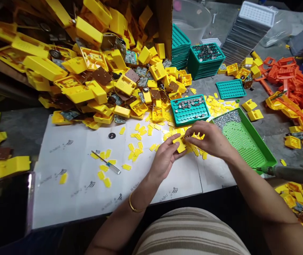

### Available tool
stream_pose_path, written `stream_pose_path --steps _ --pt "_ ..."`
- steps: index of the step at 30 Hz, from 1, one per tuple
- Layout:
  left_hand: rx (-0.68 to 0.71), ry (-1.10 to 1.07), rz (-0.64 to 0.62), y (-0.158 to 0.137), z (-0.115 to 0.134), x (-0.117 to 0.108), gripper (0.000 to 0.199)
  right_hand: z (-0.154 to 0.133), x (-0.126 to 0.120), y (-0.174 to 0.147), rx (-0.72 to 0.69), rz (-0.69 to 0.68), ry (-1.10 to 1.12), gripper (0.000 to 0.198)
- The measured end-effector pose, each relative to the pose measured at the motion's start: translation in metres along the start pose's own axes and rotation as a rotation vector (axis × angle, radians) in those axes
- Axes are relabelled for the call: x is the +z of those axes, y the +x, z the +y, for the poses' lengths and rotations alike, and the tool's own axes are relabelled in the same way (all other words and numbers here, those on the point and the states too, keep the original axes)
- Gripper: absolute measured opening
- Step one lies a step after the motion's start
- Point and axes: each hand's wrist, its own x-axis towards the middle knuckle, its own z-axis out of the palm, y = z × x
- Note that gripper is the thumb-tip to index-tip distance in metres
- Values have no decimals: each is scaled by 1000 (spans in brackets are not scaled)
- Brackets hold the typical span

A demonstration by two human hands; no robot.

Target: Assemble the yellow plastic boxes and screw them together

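My left hand grips a small yellow plastic case between thumb and fingers, above the white sheet. Close over the case's upper right side, my right hand has its thumb and fingertips pinched together; whatever they hold is too small to make out. Loose yellow plastic tabs lie scattered around and under both hands. Just beyond them sits a teal tray with rows of small round metal parts. A green tray beside my right hand contains tiny silvery pieces, probably screws.
A screwdriver and a round black part lie left on the white sheet. Behind, yellow housings spill from a box. Teal tray stacks stand farther back, orange parts right, a phone left.
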Motion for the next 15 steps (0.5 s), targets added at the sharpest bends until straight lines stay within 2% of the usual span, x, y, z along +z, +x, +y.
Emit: stream_pose_path --steps 3,8,11,15 --pt "29 64 11 0 -2 -1 41 -6 17 -11 -17 22 -212 10" --pt "62 138 54 0 -4 0 46 -8 24 -14 3 -58 -438 17" --pt "62 129 54 0 -4 0 45 -5 22 -17 -15 -73 -342 17" --pt "53 88 47 1 -3 0 43 5 16 -22 -81 53 -38 17"
